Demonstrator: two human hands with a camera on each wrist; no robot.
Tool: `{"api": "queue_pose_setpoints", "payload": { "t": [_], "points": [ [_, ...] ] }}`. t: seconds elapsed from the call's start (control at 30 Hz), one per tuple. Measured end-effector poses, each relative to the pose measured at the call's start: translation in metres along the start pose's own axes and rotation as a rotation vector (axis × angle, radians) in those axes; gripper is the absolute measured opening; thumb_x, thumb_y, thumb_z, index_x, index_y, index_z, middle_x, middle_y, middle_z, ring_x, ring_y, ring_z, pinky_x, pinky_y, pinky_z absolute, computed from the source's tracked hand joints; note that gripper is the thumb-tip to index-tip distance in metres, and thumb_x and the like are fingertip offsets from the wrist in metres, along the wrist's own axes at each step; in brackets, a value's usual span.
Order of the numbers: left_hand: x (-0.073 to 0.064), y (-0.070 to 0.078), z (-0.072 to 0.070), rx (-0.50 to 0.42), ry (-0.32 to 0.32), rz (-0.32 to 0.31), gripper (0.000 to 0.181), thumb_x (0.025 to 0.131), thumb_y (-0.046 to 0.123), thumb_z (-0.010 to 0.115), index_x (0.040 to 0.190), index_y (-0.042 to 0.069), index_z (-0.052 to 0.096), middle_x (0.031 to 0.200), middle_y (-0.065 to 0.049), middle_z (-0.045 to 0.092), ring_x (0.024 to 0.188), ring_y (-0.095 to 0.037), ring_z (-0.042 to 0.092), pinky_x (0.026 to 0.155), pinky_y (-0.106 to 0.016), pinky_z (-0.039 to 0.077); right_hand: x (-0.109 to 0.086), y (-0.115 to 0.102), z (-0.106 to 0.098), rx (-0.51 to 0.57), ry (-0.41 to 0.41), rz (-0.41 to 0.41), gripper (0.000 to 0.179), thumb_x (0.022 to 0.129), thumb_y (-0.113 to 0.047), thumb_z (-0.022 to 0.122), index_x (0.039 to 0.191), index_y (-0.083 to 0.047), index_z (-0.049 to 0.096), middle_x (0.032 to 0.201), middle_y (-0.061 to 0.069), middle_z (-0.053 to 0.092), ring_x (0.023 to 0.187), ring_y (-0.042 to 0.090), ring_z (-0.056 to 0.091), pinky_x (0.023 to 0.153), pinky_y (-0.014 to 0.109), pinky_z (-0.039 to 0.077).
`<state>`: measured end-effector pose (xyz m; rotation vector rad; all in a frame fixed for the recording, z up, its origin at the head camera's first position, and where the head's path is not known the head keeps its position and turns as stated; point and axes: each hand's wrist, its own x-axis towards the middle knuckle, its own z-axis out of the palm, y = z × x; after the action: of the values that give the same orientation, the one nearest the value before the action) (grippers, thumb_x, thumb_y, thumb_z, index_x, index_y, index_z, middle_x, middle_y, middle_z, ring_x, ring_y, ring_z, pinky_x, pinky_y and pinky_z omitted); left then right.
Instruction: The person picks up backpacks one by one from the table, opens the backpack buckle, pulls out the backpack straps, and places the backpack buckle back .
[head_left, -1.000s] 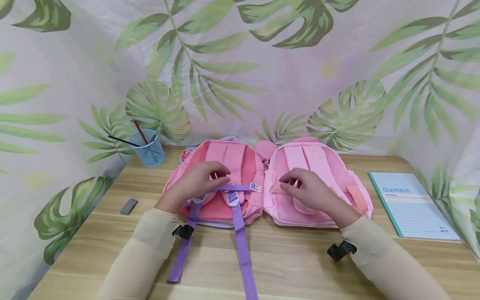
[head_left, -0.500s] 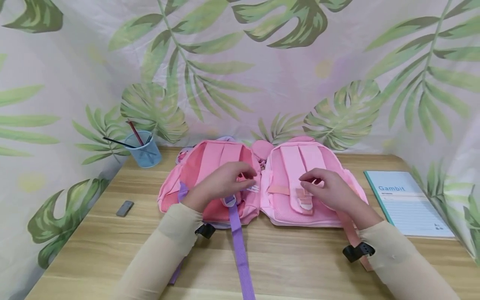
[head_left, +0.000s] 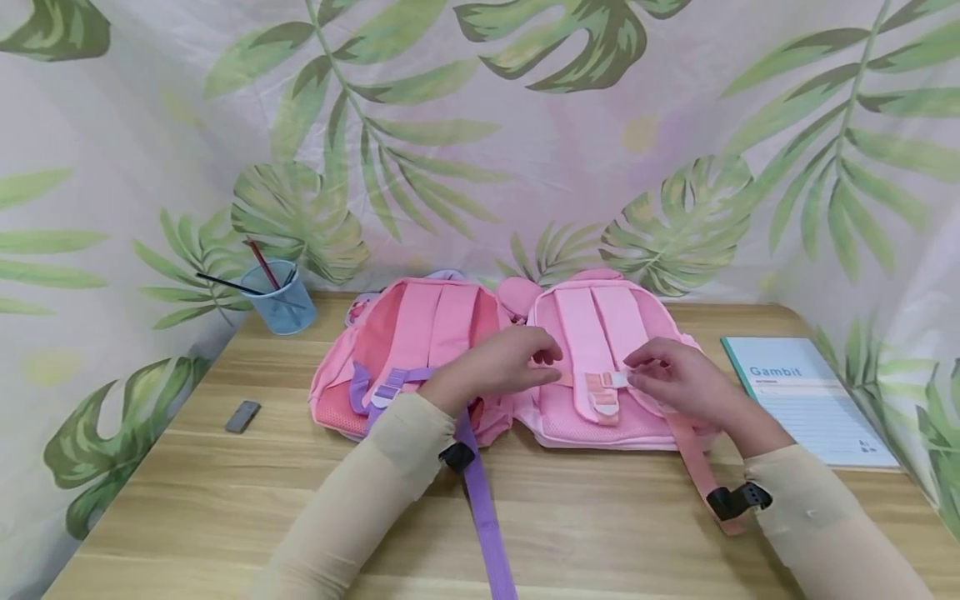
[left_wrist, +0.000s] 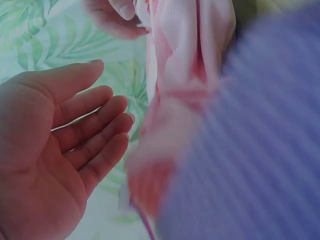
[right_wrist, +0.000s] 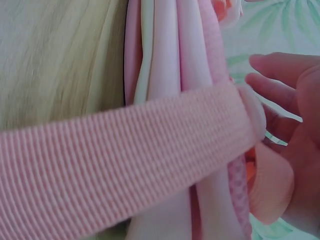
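Two pink backpacks lie straps-up, side by side. Over the left edge of the lighter right backpack (head_left: 555, 421) hovers my left hand (head_left: 510, 362), its fingers loosely bent around nothing. The left wrist view shows its palm (left_wrist: 45, 145) bare. My right hand (head_left: 678, 375) is above the same backpack, fingertips right beside a white buckle (head_left: 615, 380) on a peach strap; the right wrist view shows a gap between thumb and forefinger. Another peach strap (right_wrist: 130, 155) hangs below that hand. My left forearm covers part of the darker left backpack (head_left: 330, 400), which has purple straps (head_left: 487, 525).
A blue mesh pen cup (head_left: 281, 304) with several pencils stands at the back left. In front of it lies a small grey object (head_left: 242, 417). A notebook (head_left: 810, 417) lies at the right on the wooden table (head_left: 600, 533). Leaf-print cloth (head_left: 525, 167) hangs behind.
Both hands have moved right. The left has gone from the darker backpack to the lighter one's edge; the right has left the lighter one's left side, uncovering the white buckle.
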<state>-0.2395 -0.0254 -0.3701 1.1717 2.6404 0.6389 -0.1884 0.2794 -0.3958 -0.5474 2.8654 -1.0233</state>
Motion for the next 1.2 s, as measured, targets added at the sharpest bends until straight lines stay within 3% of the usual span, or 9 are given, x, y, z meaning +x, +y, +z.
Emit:
{"api": "queue_pose_setpoints", "payload": {
  "t": [0.2, 0.33, 0.5, 0.7, 0.87, 1.2],
  "points": [
    [0.020, 0.013, 0.003, -0.015, -0.065, -0.004, 0.033, 0.106, 0.027, 0.070, 0.131, 0.005, 0.072, 0.121, -0.008, 0.073, 0.112, -0.020, 0.067, 0.105, -0.035, 0.053, 0.003, 0.005, 0.001, -0.039, -0.028, -0.060, 0.028, 0.096, -0.010, 0.081, 0.122, -0.002, 0.074, 0.106, 0.007, 0.068, 0.094, 0.022, 0.056, 0.081, 0.029, 0.049],
    [0.034, 0.018, 0.005, 0.005, -0.078, 0.016, 0.032, 0.106, 0.026, 0.070, 0.130, 0.004, 0.073, 0.117, -0.007, 0.073, 0.108, -0.019, 0.066, 0.102, -0.033, 0.053, 0.007, 0.003, 0.002, -0.112, -0.035, -0.104, 0.029, 0.094, -0.011, 0.083, 0.121, -0.004, 0.075, 0.104, 0.005, 0.067, 0.098, 0.022, 0.055, 0.086, 0.034, 0.046],
    [0.045, 0.023, 0.010, 0.004, -0.102, 0.011, 0.031, 0.105, 0.025, 0.071, 0.128, 0.004, 0.074, 0.115, -0.008, 0.073, 0.105, -0.017, 0.065, 0.099, -0.031, 0.053, 0.010, 0.001, 0.006, -0.182, -0.054, -0.077, 0.027, 0.094, -0.014, 0.084, 0.119, -0.008, 0.076, 0.103, 0.003, 0.065, 0.101, 0.023, 0.052, 0.088, 0.038, 0.042],
    [0.058, 0.024, 0.021, -0.011, -0.117, -0.011, 0.028, 0.102, 0.023, 0.075, 0.124, 0.005, 0.076, 0.108, -0.005, 0.073, 0.098, -0.014, 0.062, 0.094, -0.026, 0.051, 0.011, 0.000, 0.009, -0.199, -0.072, -0.049, 0.023, 0.095, -0.014, 0.083, 0.116, -0.010, 0.075, 0.103, 0.003, 0.064, 0.101, 0.023, 0.051, 0.087, 0.038, 0.042],
    [0.070, 0.022, 0.033, -0.007, -0.116, 0.003, 0.023, 0.099, 0.023, 0.079, 0.115, 0.007, 0.079, 0.094, -0.001, 0.070, 0.089, -0.012, 0.059, 0.088, -0.023, 0.048, 0.012, 0.002, 0.011, -0.207, -0.063, -0.074, 0.020, 0.096, -0.011, 0.081, 0.114, -0.009, 0.075, 0.103, 0.003, 0.064, 0.100, 0.022, 0.051, 0.086, 0.036, 0.043],
    [0.074, 0.021, 0.047, 0.007, -0.066, 0.014, 0.017, 0.099, 0.024, 0.081, 0.104, 0.008, 0.080, 0.092, -0.001, 0.073, 0.086, -0.010, 0.060, 0.084, -0.021, 0.048, 0.015, 0.006, 0.019, -0.239, -0.009, -0.130, 0.014, 0.093, -0.006, 0.081, 0.106, -0.006, 0.076, 0.101, 0.005, 0.068, 0.096, 0.022, 0.054, 0.086, 0.040, 0.047]
  ]
}}
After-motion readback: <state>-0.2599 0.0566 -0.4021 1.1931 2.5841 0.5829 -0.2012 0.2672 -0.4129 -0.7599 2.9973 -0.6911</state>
